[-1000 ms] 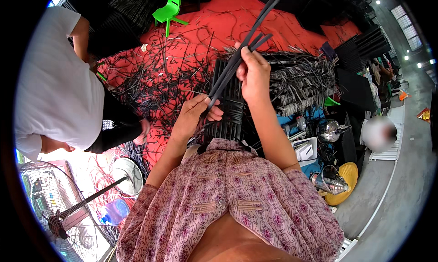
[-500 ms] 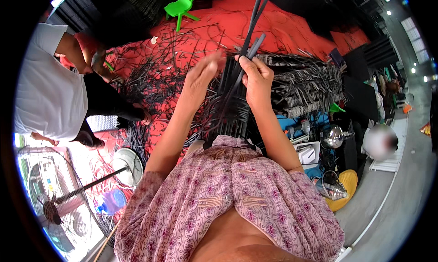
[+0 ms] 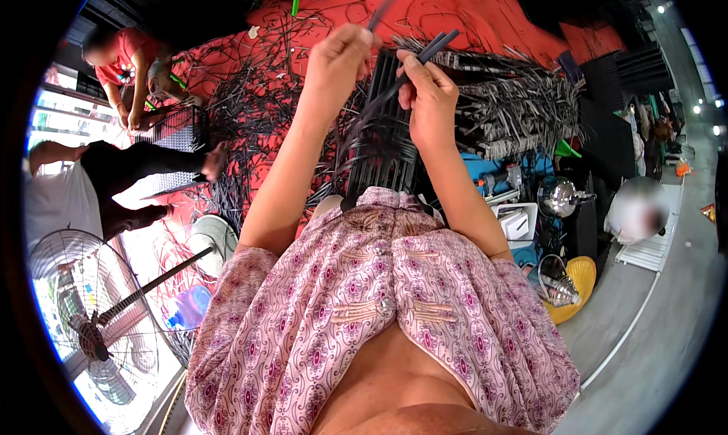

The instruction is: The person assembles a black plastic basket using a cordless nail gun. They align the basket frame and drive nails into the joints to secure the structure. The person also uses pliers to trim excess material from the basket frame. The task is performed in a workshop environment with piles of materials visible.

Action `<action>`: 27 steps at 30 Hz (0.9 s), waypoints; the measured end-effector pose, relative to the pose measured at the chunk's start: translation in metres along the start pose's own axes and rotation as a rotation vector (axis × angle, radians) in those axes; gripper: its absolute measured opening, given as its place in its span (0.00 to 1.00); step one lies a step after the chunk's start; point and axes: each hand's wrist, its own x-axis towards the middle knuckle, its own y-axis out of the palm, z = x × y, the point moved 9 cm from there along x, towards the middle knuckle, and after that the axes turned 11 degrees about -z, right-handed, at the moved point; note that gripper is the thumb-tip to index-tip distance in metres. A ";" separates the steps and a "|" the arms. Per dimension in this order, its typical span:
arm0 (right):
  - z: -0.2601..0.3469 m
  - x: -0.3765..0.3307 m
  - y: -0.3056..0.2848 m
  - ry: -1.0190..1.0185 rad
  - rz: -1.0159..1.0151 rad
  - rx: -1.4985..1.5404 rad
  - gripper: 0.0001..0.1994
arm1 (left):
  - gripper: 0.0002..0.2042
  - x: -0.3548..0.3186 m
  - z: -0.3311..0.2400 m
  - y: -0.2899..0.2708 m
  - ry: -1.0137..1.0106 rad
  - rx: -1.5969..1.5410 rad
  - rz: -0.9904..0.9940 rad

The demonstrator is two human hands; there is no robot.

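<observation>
My right hand [image 3: 431, 101] is closed, thumb and fingers pinching a few dark flat strips [image 3: 440, 45] that stick out up and to the right. Higher and to the left, my left hand [image 3: 337, 65] is closed on one dark strip [image 3: 384, 10], whose far end is smeared by motion. Below and between my hands, close to my body, stands a black piece of strip weaving [image 3: 383, 158] with long parallel black bars. Loose strip ends curve across it from beneath my right hand. Where they fasten is hard to make out.
Grey-black strip bundles [image 3: 516, 105] are heaped right of my right hand; loose strips [image 3: 258, 124] litter the red floor at left. A white tray [image 3: 519, 221] and yellow hat [image 3: 580, 283] lie by my right elbow. A fan [image 3: 95, 336] and two people are at left.
My left hand, apart and blurred before, has closed on a strip and risen. The long strips above my right hand no longer show there. The white-shirted person moved lower left, uncovering a red-shirted person.
</observation>
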 end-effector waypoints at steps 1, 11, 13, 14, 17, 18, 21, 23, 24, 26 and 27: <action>-0.001 0.002 -0.002 0.003 -0.024 0.019 0.12 | 0.10 -0.004 0.010 0.005 -0.002 0.147 0.057; -0.039 0.007 -0.013 -0.081 -0.088 -0.109 0.12 | 0.07 -0.040 0.050 0.016 0.152 0.418 -0.156; -0.040 0.011 -0.030 -0.015 -0.119 0.164 0.14 | 0.09 -0.044 0.049 0.027 0.277 0.569 -0.041; -0.039 0.012 -0.042 0.007 -0.112 0.125 0.14 | 0.10 -0.047 0.056 0.032 0.222 0.574 -0.006; -0.027 0.012 -0.062 0.064 0.027 -0.171 0.15 | 0.10 -0.050 0.069 0.046 0.178 0.610 0.164; -0.022 0.009 -0.068 0.015 0.026 -0.164 0.15 | 0.10 -0.050 0.076 0.049 0.080 0.601 0.197; -0.028 0.008 -0.096 -0.005 0.030 -0.125 0.14 | 0.11 -0.055 0.100 0.070 -0.016 0.675 0.343; -0.036 0.009 -0.122 0.060 0.047 -0.087 0.14 | 0.12 -0.066 0.119 0.088 -0.174 0.584 0.454; -0.043 0.003 -0.126 0.106 0.030 -0.051 0.14 | 0.12 -0.070 0.131 0.086 -0.276 0.556 0.497; -0.046 0.003 -0.147 0.138 0.065 -0.039 0.14 | 0.12 -0.083 0.154 0.099 -0.448 0.524 0.600; -0.050 0.004 -0.163 0.162 0.070 -0.043 0.14 | 0.12 -0.092 0.167 0.108 -0.525 0.523 0.665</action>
